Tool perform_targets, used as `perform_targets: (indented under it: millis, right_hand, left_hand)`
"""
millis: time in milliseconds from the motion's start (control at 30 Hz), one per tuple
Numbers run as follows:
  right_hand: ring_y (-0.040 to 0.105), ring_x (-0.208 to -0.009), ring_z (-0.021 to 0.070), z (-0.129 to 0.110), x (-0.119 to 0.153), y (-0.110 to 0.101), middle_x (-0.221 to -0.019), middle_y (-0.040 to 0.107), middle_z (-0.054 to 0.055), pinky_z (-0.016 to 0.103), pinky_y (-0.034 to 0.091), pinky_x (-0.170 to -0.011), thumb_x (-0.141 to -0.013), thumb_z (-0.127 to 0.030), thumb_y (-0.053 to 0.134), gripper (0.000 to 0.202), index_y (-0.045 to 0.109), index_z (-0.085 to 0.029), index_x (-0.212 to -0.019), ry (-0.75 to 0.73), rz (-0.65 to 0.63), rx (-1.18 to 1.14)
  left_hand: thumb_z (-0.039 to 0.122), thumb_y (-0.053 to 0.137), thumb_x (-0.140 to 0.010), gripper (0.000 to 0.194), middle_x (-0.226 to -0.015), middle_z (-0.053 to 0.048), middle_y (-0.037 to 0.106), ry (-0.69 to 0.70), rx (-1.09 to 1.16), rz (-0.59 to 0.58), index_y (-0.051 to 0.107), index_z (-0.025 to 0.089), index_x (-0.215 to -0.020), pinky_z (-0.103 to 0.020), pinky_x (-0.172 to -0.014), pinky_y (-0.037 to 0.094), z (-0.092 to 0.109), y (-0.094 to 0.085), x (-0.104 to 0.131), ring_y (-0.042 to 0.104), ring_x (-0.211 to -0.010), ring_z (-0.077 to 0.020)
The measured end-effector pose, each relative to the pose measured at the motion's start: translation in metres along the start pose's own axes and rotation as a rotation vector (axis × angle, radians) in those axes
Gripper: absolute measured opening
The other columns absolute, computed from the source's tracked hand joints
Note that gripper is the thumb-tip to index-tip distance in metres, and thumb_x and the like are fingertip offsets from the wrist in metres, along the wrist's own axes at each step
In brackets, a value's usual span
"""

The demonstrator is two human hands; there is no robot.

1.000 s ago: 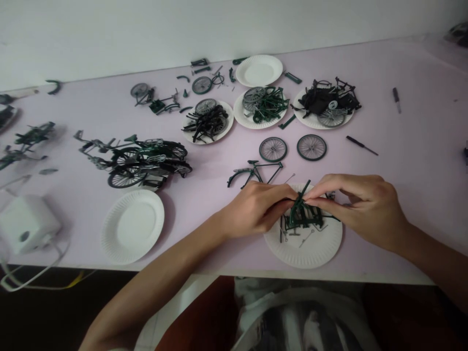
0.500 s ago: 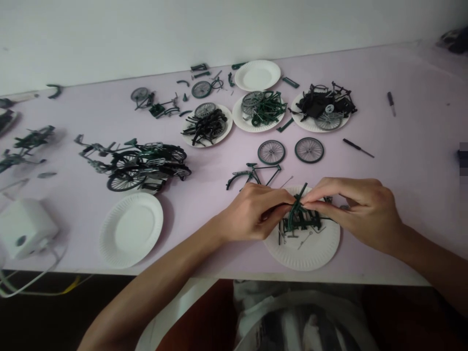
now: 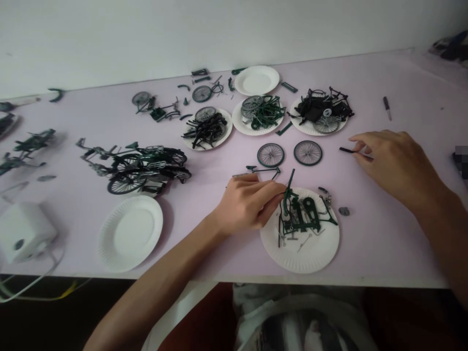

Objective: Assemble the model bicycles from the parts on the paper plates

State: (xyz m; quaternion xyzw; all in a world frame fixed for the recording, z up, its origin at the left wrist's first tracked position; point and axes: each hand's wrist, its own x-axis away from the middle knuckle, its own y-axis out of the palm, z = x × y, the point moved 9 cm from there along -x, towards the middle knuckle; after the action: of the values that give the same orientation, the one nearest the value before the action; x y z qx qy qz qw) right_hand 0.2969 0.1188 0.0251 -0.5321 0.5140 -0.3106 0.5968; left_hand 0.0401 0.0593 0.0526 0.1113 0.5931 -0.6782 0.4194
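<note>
My left hand (image 3: 252,200) pinches a green model-bicycle fork (image 3: 287,201), a curved piece with a straight stem pointing up. It is held over the near edge of a white paper plate (image 3: 300,258) with green parts and thin metal rods on it. To the right, my right hand (image 3: 393,163) has thumb and fingers closed round the dark handle of a small screwdriver (image 3: 345,150) lying on the table. Behind my left hand lies a green bicycle frame (image 3: 265,170), partly hidden. Two spoked wheels (image 3: 271,155) lie flat beyond it.
Assembled model bicycles (image 3: 146,163) stand to the left, behind a bare paper plate (image 3: 131,234). Plates of parts (image 3: 208,129) line the back, with loose pieces around them. A second screwdriver (image 3: 387,108) lies at the right. A white box with a cable (image 3: 27,229) sits at the left.
My right hand has let go of the green fork and moved right and away from me to the screwdriver. My left hand still holds the fork, slightly further left.
</note>
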Motion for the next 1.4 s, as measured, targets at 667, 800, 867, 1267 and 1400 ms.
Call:
perform_targets:
  millis: [667,800,867,1267,1400]
  right_hand:
    - [0.075,-0.081,0.0199,-0.086,0.022,-0.044,-0.09,0.079,0.0,0.032,0.06,-0.066,-0.085,-0.023,0.081,0.01,0.077,-0.027,-0.093,0.138,0.196,-0.975]
    - [0.076,-0.079,0.0195,-0.089,0.024,-0.035,-0.093,0.081,0.0,0.031,0.063,-0.066,-0.089,-0.023,0.076,0.009,0.079,-0.029,-0.095,0.167,0.127,-1.015]
    - [0.077,-0.084,0.0203,-0.089,0.024,-0.033,-0.095,0.082,-0.001,0.032,0.065,-0.07,-0.089,-0.024,0.076,0.01,0.08,-0.03,-0.095,0.184,0.128,-1.026]
    - [0.079,-0.09,0.0231,-0.091,0.024,-0.03,-0.098,0.083,-0.001,0.036,0.066,-0.076,-0.087,-0.029,0.08,0.01,0.082,-0.03,-0.097,0.189,0.084,-0.98]
    - [0.079,-0.09,0.0244,-0.091,0.022,-0.029,-0.1,0.083,0.0,0.038,0.066,-0.076,-0.09,-0.033,0.078,0.008,0.082,-0.03,-0.096,0.149,0.05,-0.913]
  left_hand:
    - [0.012,0.063,-0.093,0.007,-0.054,0.012,0.053,-0.099,-0.124,0.064,0.059,0.018,-0.093,-0.023,-0.059,0.045,-0.006,-0.009,-0.002,0.046,-0.042,-0.0045]
    - [0.011,0.062,-0.092,0.009,-0.055,0.011,0.054,-0.128,-0.078,0.075,0.058,0.018,-0.09,-0.023,-0.06,0.045,-0.008,-0.01,-0.001,0.046,-0.043,-0.0047]
    - [0.012,0.062,-0.092,0.009,-0.054,0.011,0.053,-0.143,-0.058,0.082,0.057,0.019,-0.089,-0.022,-0.061,0.045,-0.01,-0.011,-0.001,0.045,-0.044,-0.0049]
    - [0.012,0.061,-0.092,0.009,-0.053,0.01,0.051,-0.147,-0.04,0.096,0.056,0.02,-0.089,-0.022,-0.058,0.044,-0.011,-0.013,0.0,0.044,-0.045,-0.006]
    - [0.012,0.061,-0.093,0.01,-0.053,0.01,0.05,-0.138,-0.035,0.082,0.056,0.019,-0.09,-0.022,-0.056,0.042,-0.012,-0.013,0.0,0.042,-0.044,-0.0061]
